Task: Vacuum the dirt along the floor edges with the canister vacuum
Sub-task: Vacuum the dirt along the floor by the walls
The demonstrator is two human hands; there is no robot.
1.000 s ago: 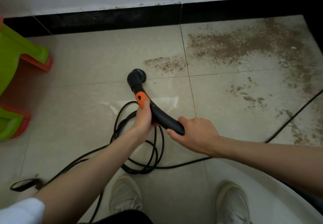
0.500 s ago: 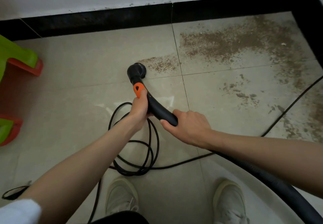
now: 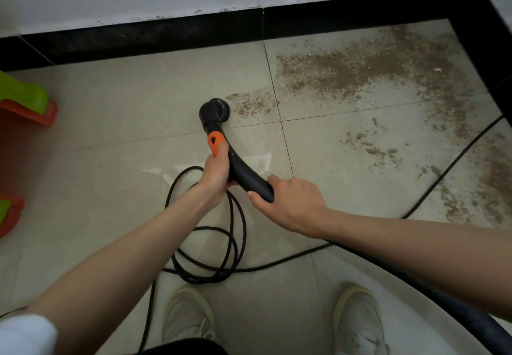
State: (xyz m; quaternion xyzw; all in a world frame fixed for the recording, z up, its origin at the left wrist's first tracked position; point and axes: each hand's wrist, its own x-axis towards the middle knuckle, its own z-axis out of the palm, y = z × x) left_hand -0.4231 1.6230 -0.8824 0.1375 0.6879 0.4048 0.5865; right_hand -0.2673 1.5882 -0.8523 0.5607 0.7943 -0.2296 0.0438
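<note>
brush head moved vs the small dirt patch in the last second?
Yes. The brush head has closed in on the small dirt patch, toward the right; its bristles now sit at the patch's left edge.

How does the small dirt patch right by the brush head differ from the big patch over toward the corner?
The small dirt patch lies just right of the brush head; the big dirt patch sits farther right, toward the black skirting corner. The small one is compact and stays on one tile; the big one spreads wide and trails down the right side. Both are brown, grainy debris on the pale tiles, not yet vacuumed.
</note>
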